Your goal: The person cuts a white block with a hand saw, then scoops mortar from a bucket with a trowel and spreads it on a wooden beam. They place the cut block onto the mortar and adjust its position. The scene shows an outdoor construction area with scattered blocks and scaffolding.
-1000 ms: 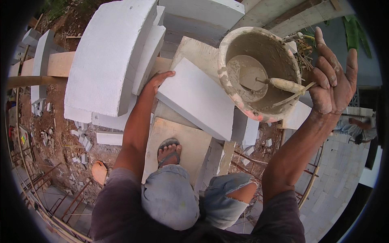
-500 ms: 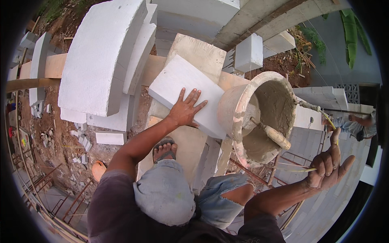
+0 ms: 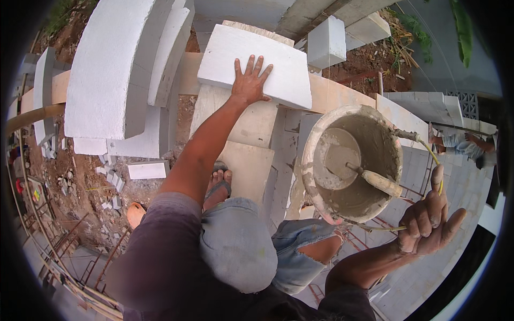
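Observation:
My left hand point(image 3: 250, 83) lies spread and flat on a white lightweight block point(image 3: 286, 67), near its front edge. The block rests across the far end of pale slabs or boards point(image 3: 235, 115). My right hand point(image 3: 428, 222) has its fingers curled round the yellow-covered handle point(image 3: 435, 159) of a mortar bucket point(image 3: 309, 171); thumb and forefinger stick out. Wet grey mortar point(image 3: 383, 144) coats the inside of the bucket. A trowel point(image 3: 381, 183) leans in it, its wooden grip toward the right rim and its blade largely out of sight.
Large white blocks point(image 3: 107, 69) are stacked on the left. My sandalled foot point(image 3: 217, 187) stands on a pale board. Beyond is another block point(image 3: 326, 43) beside a concrete beam point(image 3: 305, 16). Rubble lies below left, with scaffold poles point(image 3: 59, 267). Another person point(image 3: 468, 147) is at far right.
The block has slid farther away under my left hand and turned to lie more crosswise. My left arm reaches farther out. The bucket hangs slightly lower and farther right, showing more of its inside.

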A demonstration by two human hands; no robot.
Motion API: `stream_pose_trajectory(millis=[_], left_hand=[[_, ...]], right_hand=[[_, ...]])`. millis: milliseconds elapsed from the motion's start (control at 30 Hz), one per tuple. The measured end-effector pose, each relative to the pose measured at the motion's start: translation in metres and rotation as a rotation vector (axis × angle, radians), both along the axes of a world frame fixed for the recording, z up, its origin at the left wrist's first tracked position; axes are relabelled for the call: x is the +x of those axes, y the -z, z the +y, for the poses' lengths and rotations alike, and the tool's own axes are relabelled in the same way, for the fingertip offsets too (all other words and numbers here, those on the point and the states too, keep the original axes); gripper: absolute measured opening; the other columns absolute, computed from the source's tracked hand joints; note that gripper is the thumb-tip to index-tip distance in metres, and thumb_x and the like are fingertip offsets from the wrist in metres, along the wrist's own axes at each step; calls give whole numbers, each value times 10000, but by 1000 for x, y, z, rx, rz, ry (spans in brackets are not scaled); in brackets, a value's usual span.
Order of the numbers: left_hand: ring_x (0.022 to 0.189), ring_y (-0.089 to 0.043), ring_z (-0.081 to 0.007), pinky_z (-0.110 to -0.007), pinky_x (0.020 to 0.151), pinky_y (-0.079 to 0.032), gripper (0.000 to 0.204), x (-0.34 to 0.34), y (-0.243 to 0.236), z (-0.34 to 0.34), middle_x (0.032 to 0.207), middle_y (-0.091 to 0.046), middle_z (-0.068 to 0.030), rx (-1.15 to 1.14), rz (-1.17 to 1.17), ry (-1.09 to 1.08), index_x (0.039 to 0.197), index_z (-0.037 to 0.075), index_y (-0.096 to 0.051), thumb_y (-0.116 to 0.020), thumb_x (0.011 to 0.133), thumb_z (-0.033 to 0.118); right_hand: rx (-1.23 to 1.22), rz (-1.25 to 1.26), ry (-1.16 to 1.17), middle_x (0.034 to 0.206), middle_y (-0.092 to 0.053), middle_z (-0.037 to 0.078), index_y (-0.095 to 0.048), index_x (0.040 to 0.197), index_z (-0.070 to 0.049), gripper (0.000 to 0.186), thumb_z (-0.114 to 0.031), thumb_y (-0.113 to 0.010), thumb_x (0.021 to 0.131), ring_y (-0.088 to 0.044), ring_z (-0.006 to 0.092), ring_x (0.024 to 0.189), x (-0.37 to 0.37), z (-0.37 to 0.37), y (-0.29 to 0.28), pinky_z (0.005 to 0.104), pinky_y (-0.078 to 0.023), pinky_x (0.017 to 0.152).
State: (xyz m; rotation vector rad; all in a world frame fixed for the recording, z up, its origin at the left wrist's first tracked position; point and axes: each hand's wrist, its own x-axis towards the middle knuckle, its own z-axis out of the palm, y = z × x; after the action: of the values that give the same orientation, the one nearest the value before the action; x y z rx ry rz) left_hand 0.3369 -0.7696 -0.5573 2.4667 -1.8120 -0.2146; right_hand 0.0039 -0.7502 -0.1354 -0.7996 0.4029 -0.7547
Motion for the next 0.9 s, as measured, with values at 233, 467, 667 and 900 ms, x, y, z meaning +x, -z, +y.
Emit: stream_pose_trajectory(millis=[233,467,667,900], left_hand=[[1576,-98,-369,-624,1232,-140,1076,45,-35,7,1684,-142,-241,-190,343,-104,1637,223,-229,-788,797,598],[1243,-600,-259,-378,1061,-473,575,8,-91,214,1400,-577,-186,-651,1260,-571,1476,-10,-474,-623,1029,318],[1099,-654,-225,-326,961,-504,622,11,-127,325,1168,-687,-165,-610,1296,-745,1376,-34,-566,-647,997,453],[1412,-420,-403,-594,1039,-468,1052,89,-154,341,1558,-306,-293,-1368,1418,-1323,1612,112,-150,-545,898,776]], right_hand=[[49,95,15,768,-414,-2,-133,1551,129,804,-407,-497,1076,-358,24,476,54,10,41,205,-323,425],[196,242,-4,788,-441,-26,-376,1476,104,656,-407,-484,1079,-404,22,520,120,15,94,204,-363,478],[177,491,-88,768,-561,-2,-500,1401,43,603,-438,-561,1042,-558,113,618,173,27,144,263,-442,569],[-691,1038,66,1216,-581,239,-351,1475,120,719,-290,-659,971,-562,353,1246,173,-5,162,418,-558,885]])
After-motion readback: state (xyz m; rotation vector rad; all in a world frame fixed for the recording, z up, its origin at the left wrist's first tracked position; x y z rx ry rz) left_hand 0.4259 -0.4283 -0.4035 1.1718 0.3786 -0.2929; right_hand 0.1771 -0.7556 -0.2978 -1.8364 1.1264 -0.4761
